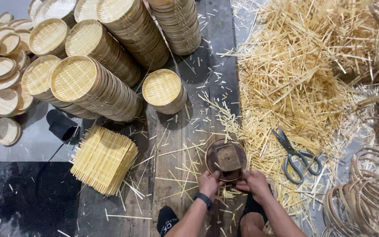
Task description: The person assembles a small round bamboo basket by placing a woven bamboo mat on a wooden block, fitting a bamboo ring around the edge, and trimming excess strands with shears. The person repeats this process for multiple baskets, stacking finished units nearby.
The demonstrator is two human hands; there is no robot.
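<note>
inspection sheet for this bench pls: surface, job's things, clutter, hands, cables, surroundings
Surface: dark wooden planks, strewn with loose splints.
Job's things: round brown mould with a square block on top, gripped at its near edge.
Clutter: scissors; heap of bamboo offcuts; stack of woven mats.
Hands: left hand and right hand both on the mould.
Cables: thin dark cord on the floor.
Surroundings: stacks of round trays; bamboo hoops.

Single head-worn view, looking steeply down, close above the floor [185,145]
</note>
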